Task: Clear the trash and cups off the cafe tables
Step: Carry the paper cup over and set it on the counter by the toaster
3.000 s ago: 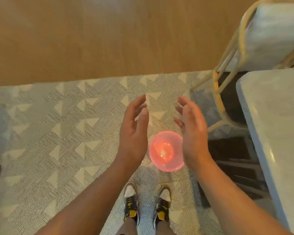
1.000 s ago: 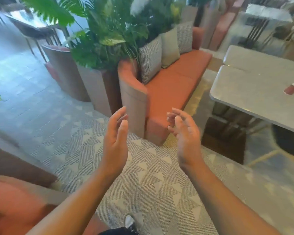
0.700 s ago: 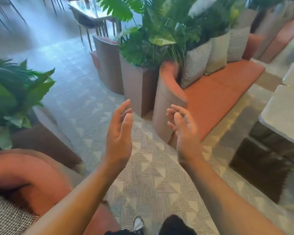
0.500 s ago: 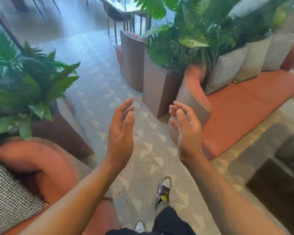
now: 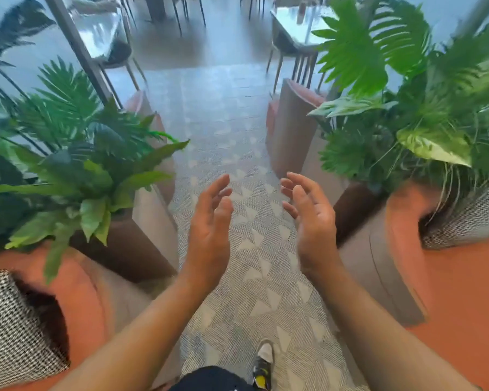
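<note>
A cafe aisle of patterned carpet [image 5: 254, 249] runs between leafy planters [image 5: 130, 244] and orange sofas [image 5: 463, 292] toward distant tables [image 5: 297, 29]. Our left hand [image 5: 209, 221] and right hand [image 5: 311, 221] float empty, fingers relaxed. No cup or trash shows clearly. We should probably walk ahead, scanning each tabletop edge to edge.

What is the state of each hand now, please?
Left hand: open, holding nothing.
Right hand: open, fingers relaxed, holding nothing.
</note>
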A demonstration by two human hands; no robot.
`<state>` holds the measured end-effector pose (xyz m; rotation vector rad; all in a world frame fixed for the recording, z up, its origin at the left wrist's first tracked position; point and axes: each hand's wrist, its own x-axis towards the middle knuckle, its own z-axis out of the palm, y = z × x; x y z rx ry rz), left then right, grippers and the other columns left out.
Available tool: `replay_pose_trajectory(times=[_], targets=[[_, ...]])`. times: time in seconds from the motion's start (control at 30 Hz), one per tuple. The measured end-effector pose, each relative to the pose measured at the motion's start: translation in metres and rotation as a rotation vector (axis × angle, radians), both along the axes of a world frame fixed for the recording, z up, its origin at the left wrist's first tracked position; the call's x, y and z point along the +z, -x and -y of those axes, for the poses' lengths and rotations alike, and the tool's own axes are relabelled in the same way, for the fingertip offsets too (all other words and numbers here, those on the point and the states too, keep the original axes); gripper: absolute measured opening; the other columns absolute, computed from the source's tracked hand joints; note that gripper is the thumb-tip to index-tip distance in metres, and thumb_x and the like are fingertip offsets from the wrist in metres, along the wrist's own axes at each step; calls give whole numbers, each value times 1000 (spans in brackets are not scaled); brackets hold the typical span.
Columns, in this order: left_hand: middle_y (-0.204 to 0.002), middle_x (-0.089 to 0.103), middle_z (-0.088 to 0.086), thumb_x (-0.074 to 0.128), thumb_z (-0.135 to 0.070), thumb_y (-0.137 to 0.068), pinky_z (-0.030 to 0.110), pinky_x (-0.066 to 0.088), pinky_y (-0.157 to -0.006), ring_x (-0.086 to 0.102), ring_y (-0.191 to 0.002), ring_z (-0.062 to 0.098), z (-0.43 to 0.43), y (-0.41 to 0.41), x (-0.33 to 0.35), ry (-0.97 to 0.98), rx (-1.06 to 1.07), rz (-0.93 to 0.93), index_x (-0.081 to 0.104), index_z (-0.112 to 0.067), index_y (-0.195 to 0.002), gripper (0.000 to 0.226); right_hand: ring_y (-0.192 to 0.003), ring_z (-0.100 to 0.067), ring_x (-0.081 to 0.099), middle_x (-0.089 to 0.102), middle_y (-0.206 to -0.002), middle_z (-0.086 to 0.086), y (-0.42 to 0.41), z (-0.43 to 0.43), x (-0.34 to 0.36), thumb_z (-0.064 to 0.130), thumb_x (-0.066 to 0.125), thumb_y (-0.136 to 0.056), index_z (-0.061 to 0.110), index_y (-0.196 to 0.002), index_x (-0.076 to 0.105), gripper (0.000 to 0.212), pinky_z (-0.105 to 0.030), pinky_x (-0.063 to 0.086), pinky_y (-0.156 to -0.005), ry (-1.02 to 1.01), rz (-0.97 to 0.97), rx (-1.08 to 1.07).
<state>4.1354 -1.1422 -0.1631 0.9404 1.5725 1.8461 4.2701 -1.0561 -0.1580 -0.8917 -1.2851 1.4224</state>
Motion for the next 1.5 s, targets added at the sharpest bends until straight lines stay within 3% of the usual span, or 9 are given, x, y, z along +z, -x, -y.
replay_pose_trajectory(times=[0.2, 0.37, 0.47, 0.6, 0.77, 0.97, 1.03, 1.2, 1.5], targets=[[-135, 65, -21, 48, -53, -95, 55, 47, -115, 58, -135, 13, -79, 30, 4, -12, 48, 21, 57, -37, -136, 45, -118, -12, 65, 72, -121, 0, 38, -90, 5, 35, 58, -94, 17, -123, 68, 36, -48, 45, -114, 8, -1, 72], [-127, 66, -32, 49, -54, -93, 54, 47, -115, 59, -132, 9, -153, 77, 3, -34, 63, 42, 58, -42, -133, 42, -122, -17, 67, 73, -126, -6, 90, -160, 1, 53, 63, -82, 20, -122, 70, 53, -43, 49, -112, 3, 4, 73], [-126, 67, -31, 49, -52, -94, 50, 49, -113, 61, -131, 8, -206, 119, 1, -67, 77, 68, 59, -40, -132, 40, -118, -15, 69, 75, -121, -1, 133, -208, -4, 54, 63, -83, 24, -119, 71, 48, -37, 53, -104, -14, 15, 91], [-124, 69, -27, 48, -37, -101, 51, 48, -114, 61, -130, 11, -279, 182, 1, -93, 67, 75, 58, -34, -131, 32, -122, -20, 68, 76, -119, 3, 197, -276, -7, 54, 62, -84, 26, -117, 72, 44, -48, 50, -111, -34, 31, 34], [-128, 67, -26, 48, -53, -93, 49, 48, -113, 61, -130, 7, -358, 262, 11, -86, 38, 29, 56, -26, -136, 52, -121, -18, 68, 77, -117, 4, 280, -354, 1, 55, 61, -84, 26, -118, 72, 45, -49, 49, -110, -35, 30, -26], [-130, 67, -25, 49, -53, -93, 55, 47, -114, 61, -131, 10, -439, 342, 15, -84, 29, 47, 58, -35, -132, 44, -121, -19, 68, 76, -116, 5, 370, -435, 7, 47, 62, -90, 20, -121, 71, 42, -43, 50, -107, -5, 32, -32], [-133, 66, -23, 49, -53, -94, 54, 47, -114, 60, -131, 9, -464, 366, 11, -72, 28, 40, 58, -34, -135, 46, -122, -21, 67, 75, -118, 3, 397, -462, 5, 51, 62, -88, 23, -120, 71, 44, -45, 50, -108, 3, 25, -30], [-135, 63, -28, 48, -54, -95, 52, 48, -114, 59, -132, 6, -528, 417, -1, -40, 47, 37, 57, -39, -133, 42, -122, -24, 67, 75, -117, 0, 454, -535, -7, 38, 58, -95, 20, -119, 71, 32, -53, 48, -110, 23, 7, 4], [-138, 64, -20, 50, -56, -96, 53, 49, -114, 59, -134, 9, -698, 507, -21, 6, 146, 62, 59, -43, -133, 39, -115, -14, 70, 77, -114, 6, 549, -712, -38, 55, 61, -85, 30, -112, 73, 39, -48, 51, -104, 50, 23, 85]])
